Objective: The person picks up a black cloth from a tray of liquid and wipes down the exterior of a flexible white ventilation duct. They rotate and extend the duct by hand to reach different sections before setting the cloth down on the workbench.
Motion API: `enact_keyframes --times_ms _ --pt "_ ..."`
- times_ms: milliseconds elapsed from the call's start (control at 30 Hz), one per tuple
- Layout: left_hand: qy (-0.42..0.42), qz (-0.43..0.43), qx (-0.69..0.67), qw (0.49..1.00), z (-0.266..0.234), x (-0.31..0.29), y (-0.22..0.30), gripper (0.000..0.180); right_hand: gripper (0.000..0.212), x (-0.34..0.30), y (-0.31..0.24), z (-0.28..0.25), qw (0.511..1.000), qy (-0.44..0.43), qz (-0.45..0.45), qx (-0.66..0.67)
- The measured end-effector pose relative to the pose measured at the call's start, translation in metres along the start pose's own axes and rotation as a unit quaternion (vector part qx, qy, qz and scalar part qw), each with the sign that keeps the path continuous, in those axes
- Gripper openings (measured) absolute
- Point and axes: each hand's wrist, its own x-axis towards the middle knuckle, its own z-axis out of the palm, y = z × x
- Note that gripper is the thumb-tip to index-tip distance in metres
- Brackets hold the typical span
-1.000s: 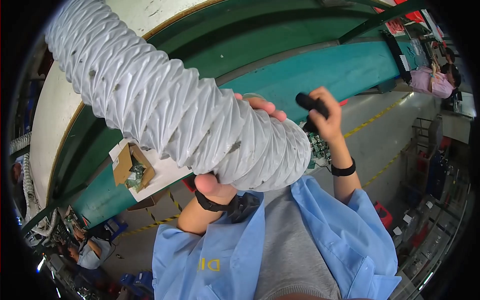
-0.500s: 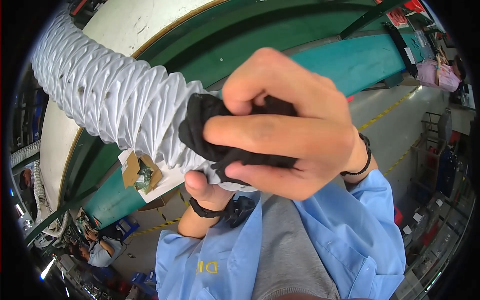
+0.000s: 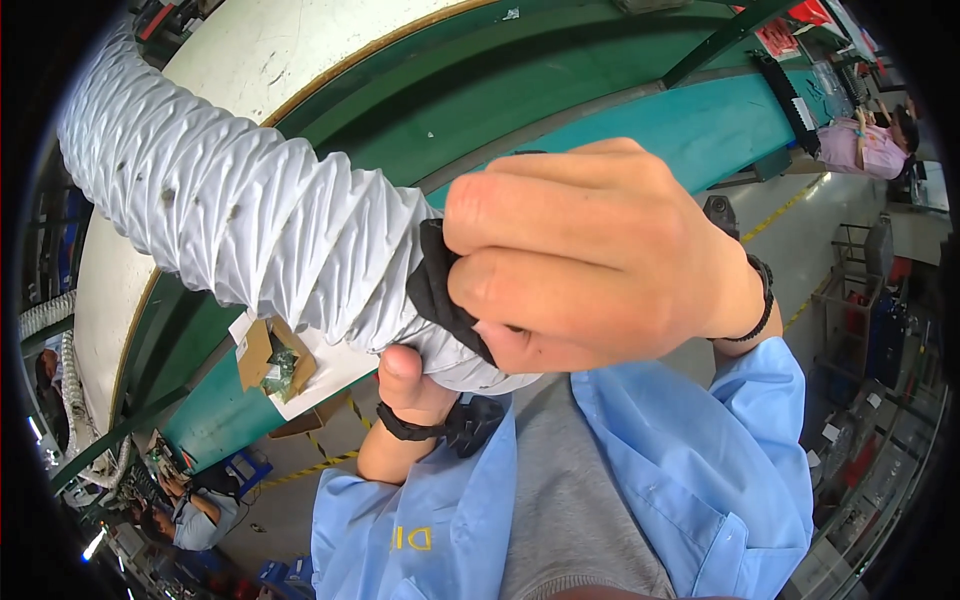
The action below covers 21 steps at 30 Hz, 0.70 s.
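A thick, light-grey ribbed duct hose [image 3: 260, 220] runs from the upper left down to the middle, its pleats crinkled and spotted with dark stains. Under its near end is my left hand [image 3: 408, 385], the thumb pressed against the fabric; its other fingers are hidden behind the hose. My right hand [image 3: 600, 255] is closed round a bunched black cloth [image 3: 437, 285] at the hose's end. Much of that cloth is covered by the fingers, and so is the hose's opening.
Behind the hose stand a white-topped curved bench [image 3: 330, 45] and a green work surface [image 3: 610, 130]. A cardboard box with a green packet [image 3: 280, 370] lies below the hose. Co-workers sit at far left [image 3: 200, 515] and far right [image 3: 865, 145].
My right hand has closed further over the black cloth, its fingers now bunched together rather than spread. Less cloth shows, and the hose end has shifted slightly right.
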Motion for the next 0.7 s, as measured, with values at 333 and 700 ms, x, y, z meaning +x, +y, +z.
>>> enact_keyframes --times_ms 333,700 --pt "-0.331 0.153 -0.164 0.917 -0.012 0.041 -0.013 0.112 0.025 -0.018 0.043 -0.014 0.991 0.058 0.06 0.109" --pt "0.004 0.061 0.016 0.998 -0.004 0.018 -0.002 0.098 0.025 -0.004 0.023 -0.003 0.994 -0.058 0.013 0.094"
